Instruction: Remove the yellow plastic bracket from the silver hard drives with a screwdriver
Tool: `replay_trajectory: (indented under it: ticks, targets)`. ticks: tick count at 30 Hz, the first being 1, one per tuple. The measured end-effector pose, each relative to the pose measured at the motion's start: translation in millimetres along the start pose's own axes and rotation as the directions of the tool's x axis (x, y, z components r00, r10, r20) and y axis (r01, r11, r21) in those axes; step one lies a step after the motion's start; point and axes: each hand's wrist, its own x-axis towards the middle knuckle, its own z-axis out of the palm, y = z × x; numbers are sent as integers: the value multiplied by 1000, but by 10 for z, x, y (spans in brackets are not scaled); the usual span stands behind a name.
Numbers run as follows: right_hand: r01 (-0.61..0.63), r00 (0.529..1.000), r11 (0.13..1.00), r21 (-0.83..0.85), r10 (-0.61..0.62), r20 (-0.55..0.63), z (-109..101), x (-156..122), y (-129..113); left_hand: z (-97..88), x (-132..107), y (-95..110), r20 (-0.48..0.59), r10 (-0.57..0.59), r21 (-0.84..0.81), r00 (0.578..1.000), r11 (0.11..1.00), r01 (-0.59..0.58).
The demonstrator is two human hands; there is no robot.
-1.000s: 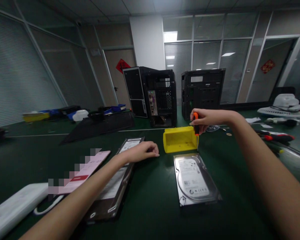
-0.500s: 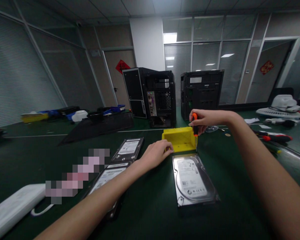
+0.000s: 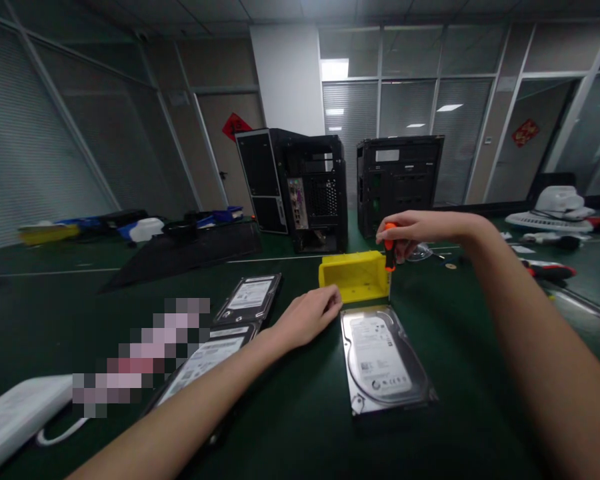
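Note:
My right hand point(image 3: 414, 235) grips an orange-and-black screwdriver point(image 3: 390, 250), held upright with its shaft pointing down by the right end of a yellow plastic bin point(image 3: 356, 279). The bin lies with its opening toward me. Just in front of it a silver hard drive point(image 3: 380, 357) rests label-up on the green table. My left hand point(image 3: 311, 315) lies at the drive's far left corner, close to the bin, with its fingers curled together; what is between the fingertips, if anything, is hidden. Left of that hand are more hard drives point(image 3: 250, 297), partly covered by my forearm.
Two black computer cases point(image 3: 313, 193) stand at the back. A dark flat panel point(image 3: 185, 257) lies behind on the left, near blue and yellow bins point(image 3: 50, 233). A white device point(image 3: 20, 417) with a cable sits front left. Red-and-black pliers point(image 3: 550, 270) lie on the right.
My left fingers have curled in more tightly and sit nearer the drive's corner. My right hand keeps the screwdriver at the bin's right end. The whole view has shifted slightly.

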Motion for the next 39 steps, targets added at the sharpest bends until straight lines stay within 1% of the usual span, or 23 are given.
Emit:
replay_trajectory:
  ticks: [3, 7, 10, 12, 15, 17, 19, 22, 24, 26, 29, 32, 36, 39]
  targets:
    - [41, 999, 999, -23, -42, -6, -17, -6, -24, 0, 0, -26, -8, -5, -8, 1000, 1000, 5]
    - [95, 994, 985, -141, -101, -38, -35, -6, -32, 19, 1, -67, -4, -29, -12, 1000, 999, 29]
    - [115, 993, 975, -189, -121, -17, -14, 7, -36, 33, 4, -88, -7, -33, -14, 999, 999, 33]
    - [83, 996, 981, -173, -89, -22, 14, 19, -48, 39, 4, -92, -4, -33, -17, 999, 999, 33]
    - [-18, 999, 998, -67, 14, -49, 46, 27, -75, 44, 2, -84, -2, -34, -22, 999, 999, 34]
    - [-81, 996, 997, 0, 81, -29, 48, 19, -92, 47, 1, -78, -4, -30, -25, 1000, 999, 30]
    - [-110, 994, 994, 29, 110, 0, 36, -1, -106, 51, 3, -78, 2, -28, -35, 1000, 999, 28]
    - [-59, 998, 997, 41, 58, 18, 11, -39, -125, 56, 9, -91, -1, -25, -60, 1000, 998, 25]
    - [-5, 999, 999, 36, 3, 50, 0, -60, -138, 58, 13, -102, -16, -21, -71, 1000, 997, 20]
    - [23, 996, 999, 24, -25, 80, -5, -73, -147, 59, 16, -109, -30, -24, -74, 999, 997, 21]
    - [33, 998, 999, 1, -33, 56, -3, -71, -145, 59, 18, -108, -41, -30, -70, 999, 997, 27]
    - [68, 997, 997, -21, -67, 25, 4, -56, -134, 58, 20, -102, -43, -29, -77, 999, 997, 25]
    - [123, 992, 990, -61, -122, 23, 18, -34, -135, 53, 21, -89, -37, -30, -96, 999, 995, 27]
    - [128, 992, 989, -71, -127, 13, 25, -21, -140, 40, 13, -69, -30, -18, -97, 999, 995, 15]
